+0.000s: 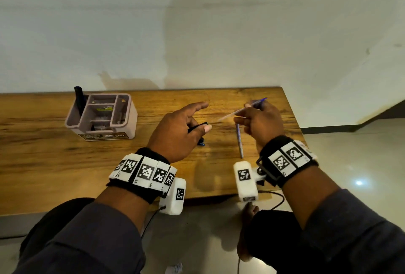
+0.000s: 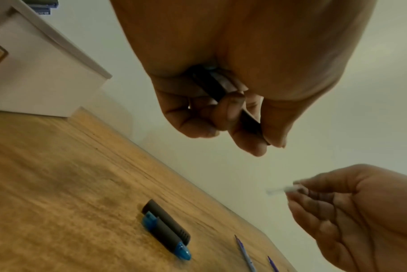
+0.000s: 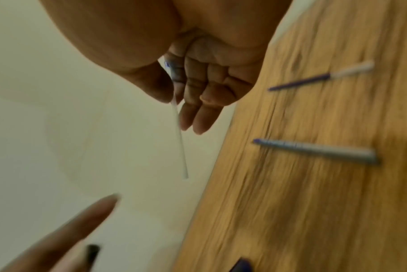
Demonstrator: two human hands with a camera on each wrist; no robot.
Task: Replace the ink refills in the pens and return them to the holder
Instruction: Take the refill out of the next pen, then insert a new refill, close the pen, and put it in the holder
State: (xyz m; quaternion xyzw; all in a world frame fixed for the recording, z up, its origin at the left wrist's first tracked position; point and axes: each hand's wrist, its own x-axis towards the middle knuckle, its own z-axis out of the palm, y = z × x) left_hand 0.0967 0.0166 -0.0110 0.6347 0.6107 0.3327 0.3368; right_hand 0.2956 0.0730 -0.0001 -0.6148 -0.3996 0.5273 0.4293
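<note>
The counter (image 1: 54, 159) is a wooden slab set against a pale wall. At its far left stands the holder (image 1: 102, 118), a pinkish box of several compartments, with one dark pen (image 1: 79, 100) upright in its left slot. From that, I judge one pen at most is finished, and the bulk of the job is left.

Near the middle, the left hand (image 1: 177, 130) hovers over the counter, its grip pinching a black barrel (image 1: 197, 127) between thumb and curled fingers, forefinger stretched out straight. Just right of it, the right hand (image 1: 262, 121) is raised, its grip pinching a thin refill (image 1: 238, 111), clear at the end aimed toward the barrel and blue at the far tip. The two ends are near but not touching, so the refill looks about to be fed in.

Below the left hand lie two short dark pen parts (image 2: 166, 229) with blue ends, side by side. Between the hands lies a spare refill (image 1: 239, 141); the right wrist view shows another thin refill (image 3: 321, 76) just beyond it. These loose pieces suggest reassembly and the return to the holder remain to be done.
</note>
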